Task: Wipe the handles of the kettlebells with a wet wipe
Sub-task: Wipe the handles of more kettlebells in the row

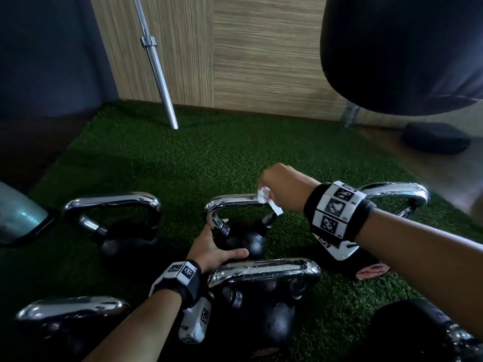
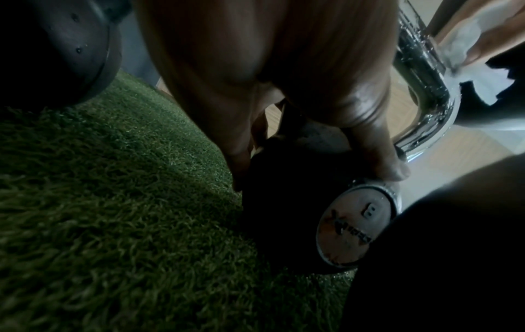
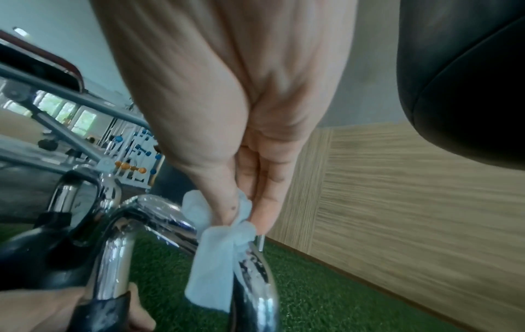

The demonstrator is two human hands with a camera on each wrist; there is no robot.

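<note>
Several black kettlebells with chrome handles stand on green turf. My right hand (image 1: 271, 188) pinches a white wet wipe (image 1: 266, 198) against the right end of the middle kettlebell's chrome handle (image 1: 232, 201). In the right wrist view the wet wipe (image 3: 218, 253) wraps over the handle (image 3: 164, 215) under my fingertips (image 3: 264, 215). My left hand (image 1: 217, 244) grips the black body of that kettlebell (image 1: 243, 240), thumb in front and fingers behind. In the left wrist view the thumb (image 2: 380, 157) lies on the dark body (image 2: 284, 202) above its round label (image 2: 355, 226).
More kettlebells stand at left (image 1: 112, 220), near left (image 1: 70, 320), near centre (image 1: 264, 288) and right (image 1: 397, 194). A steel barbell (image 1: 159, 74) leans on the wood wall. A black punching bag (image 1: 402, 53) hangs at upper right. The green turf (image 1: 156, 163) lies beyond the kettlebells.
</note>
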